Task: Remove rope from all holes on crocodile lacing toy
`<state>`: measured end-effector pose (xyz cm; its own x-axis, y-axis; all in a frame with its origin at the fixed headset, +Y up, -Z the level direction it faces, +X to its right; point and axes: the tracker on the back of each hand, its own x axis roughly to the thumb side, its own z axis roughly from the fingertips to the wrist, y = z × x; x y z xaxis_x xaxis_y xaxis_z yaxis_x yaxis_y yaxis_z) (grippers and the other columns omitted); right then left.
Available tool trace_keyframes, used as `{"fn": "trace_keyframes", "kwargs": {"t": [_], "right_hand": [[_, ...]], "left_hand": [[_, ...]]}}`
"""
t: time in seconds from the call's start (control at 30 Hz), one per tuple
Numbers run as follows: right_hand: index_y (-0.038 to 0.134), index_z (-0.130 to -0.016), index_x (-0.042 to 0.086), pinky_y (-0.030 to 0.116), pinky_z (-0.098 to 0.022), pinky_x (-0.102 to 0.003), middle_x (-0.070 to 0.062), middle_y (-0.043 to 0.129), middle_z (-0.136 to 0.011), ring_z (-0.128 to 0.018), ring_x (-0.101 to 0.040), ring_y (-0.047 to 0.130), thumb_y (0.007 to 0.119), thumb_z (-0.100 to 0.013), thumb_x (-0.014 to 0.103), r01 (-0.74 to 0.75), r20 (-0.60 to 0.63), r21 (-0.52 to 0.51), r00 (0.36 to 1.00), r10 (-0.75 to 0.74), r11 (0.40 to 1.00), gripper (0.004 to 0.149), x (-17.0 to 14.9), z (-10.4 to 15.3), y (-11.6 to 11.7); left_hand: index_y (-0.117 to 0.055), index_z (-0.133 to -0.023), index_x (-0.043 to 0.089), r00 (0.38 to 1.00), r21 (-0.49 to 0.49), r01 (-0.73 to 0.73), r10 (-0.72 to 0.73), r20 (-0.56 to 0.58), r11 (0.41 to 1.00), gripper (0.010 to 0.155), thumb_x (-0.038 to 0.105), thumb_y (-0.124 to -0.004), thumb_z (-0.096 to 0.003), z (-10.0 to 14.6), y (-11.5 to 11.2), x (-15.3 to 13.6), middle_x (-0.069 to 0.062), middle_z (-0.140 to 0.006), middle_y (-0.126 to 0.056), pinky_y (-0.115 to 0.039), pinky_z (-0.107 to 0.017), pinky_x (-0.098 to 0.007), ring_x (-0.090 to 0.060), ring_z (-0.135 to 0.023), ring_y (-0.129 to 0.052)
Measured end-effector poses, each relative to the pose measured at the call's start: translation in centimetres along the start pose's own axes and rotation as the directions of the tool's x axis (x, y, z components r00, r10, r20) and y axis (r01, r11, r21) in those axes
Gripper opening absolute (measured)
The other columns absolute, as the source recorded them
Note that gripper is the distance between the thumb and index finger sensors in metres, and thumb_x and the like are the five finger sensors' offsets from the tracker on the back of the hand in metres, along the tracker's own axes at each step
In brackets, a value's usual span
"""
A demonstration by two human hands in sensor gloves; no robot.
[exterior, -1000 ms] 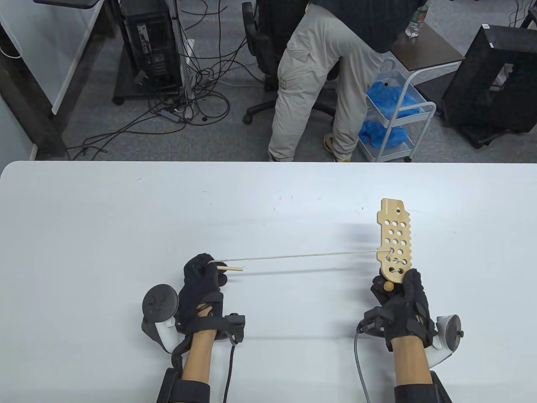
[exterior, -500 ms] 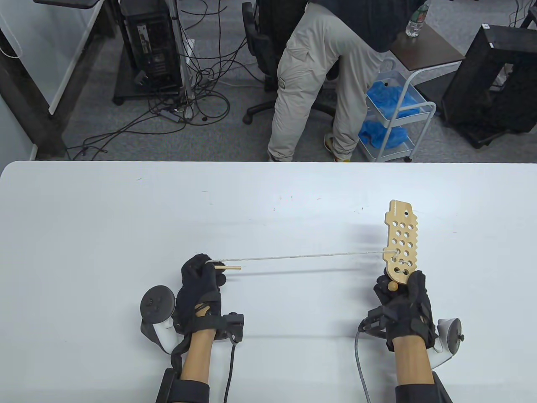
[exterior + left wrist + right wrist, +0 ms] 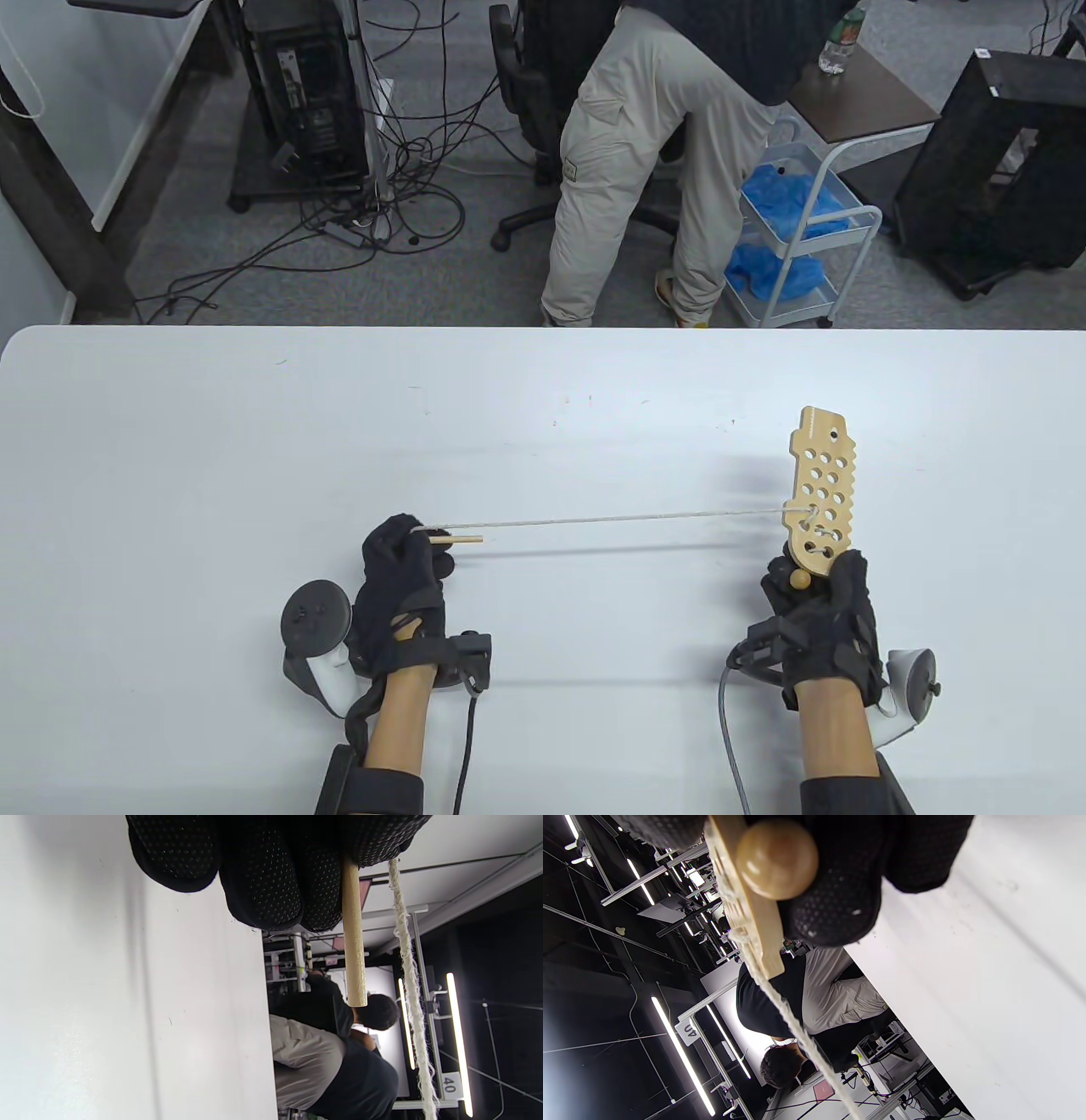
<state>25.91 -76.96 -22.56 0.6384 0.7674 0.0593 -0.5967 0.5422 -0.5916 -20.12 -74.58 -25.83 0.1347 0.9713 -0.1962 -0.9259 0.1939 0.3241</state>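
Note:
The wooden crocodile lacing board (image 3: 822,486) with many round holes stands raised above the table at the right. My right hand (image 3: 816,611) grips its lower end beside a wooden ball (image 3: 799,579); the ball shows close in the right wrist view (image 3: 776,857). A white rope (image 3: 611,517) runs taut from a hole low on the board leftward to my left hand (image 3: 405,560). My left hand pinches the rope's wooden needle (image 3: 458,538), which sticks out to the right. In the left wrist view the needle (image 3: 354,942) and rope (image 3: 409,984) hang side by side below my fingers.
The white table (image 3: 254,441) stretches wide around both hands. Beyond its far edge a person in beige trousers (image 3: 628,170) stands by an office chair, with a white cart (image 3: 806,229) holding blue material, cables on the floor and dark computer cases.
My right hand has carried the board a little to the right and my left hand has drifted slightly left. The rope stays taut between them.

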Motion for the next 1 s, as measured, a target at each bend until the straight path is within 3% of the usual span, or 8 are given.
{"fn": "trace_keyframes", "kwargs": {"t": [1.0], "right_hand": [[0.068, -0.088, 0.012, 0.075, -0.054, -0.053, -0.014, 0.089, -0.076, -0.055, -0.027, 0.097, 0.067, -0.050, 0.044, 0.085, 0.015, -0.079, 0.996, -0.084, 0.993, 0.050, 0.05, 0.30, -0.70]], "left_hand": [[-0.057, -0.098, 0.039, 0.990, 0.031, -0.123, 0.125, -0.064, 0.992, 0.043, 0.047, -0.064, -0.0568, 0.31, 0.51, -0.36, 0.012, -0.080, -0.092, -0.083, -0.057, -0.039, -0.008, -0.065, -0.095]]}}
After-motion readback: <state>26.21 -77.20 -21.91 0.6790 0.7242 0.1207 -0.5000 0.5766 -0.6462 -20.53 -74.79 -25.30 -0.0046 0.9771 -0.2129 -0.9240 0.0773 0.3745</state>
